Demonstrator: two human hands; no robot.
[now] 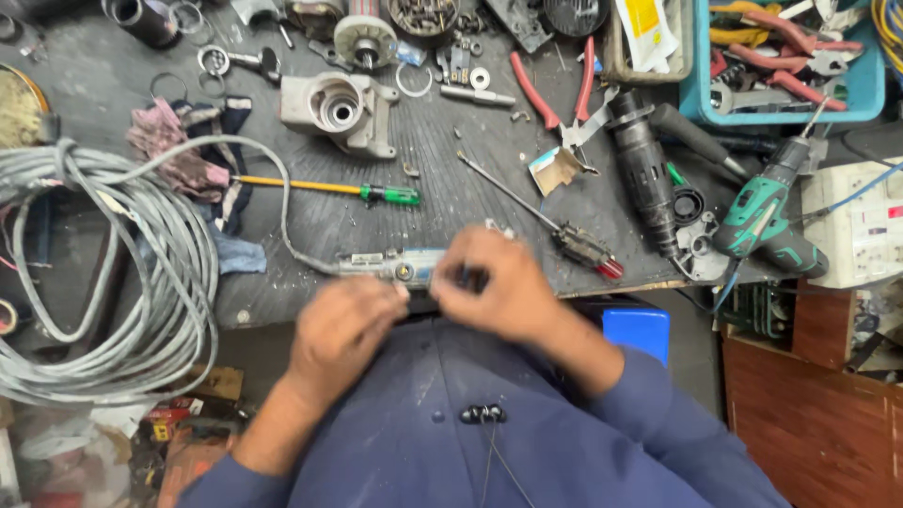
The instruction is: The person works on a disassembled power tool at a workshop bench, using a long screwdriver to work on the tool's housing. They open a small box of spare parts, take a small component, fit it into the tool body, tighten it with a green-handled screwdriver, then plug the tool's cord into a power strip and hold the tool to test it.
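My left hand [343,325] and my right hand [499,282] meet at the near edge of the dark workbench [442,160]. Between them lies a small grey switch-like part [400,266] at the end of a grey cable [122,273]. My left fingertips touch the part from below. My right fingers are pinched around something small and dark beside its right end; I cannot make out what it is. A screwdriver with a red-tipped handle [574,243] lies just right of my right hand.
A grey metal housing [340,108], a yellow-shafted green-handled screwdriver [329,189], red-handled pliers [564,94], a black motor part [644,169], a green drill [767,212], a teal tool tray [790,56] and rags [188,150] lie around. A blue stool [635,329] stands at right.
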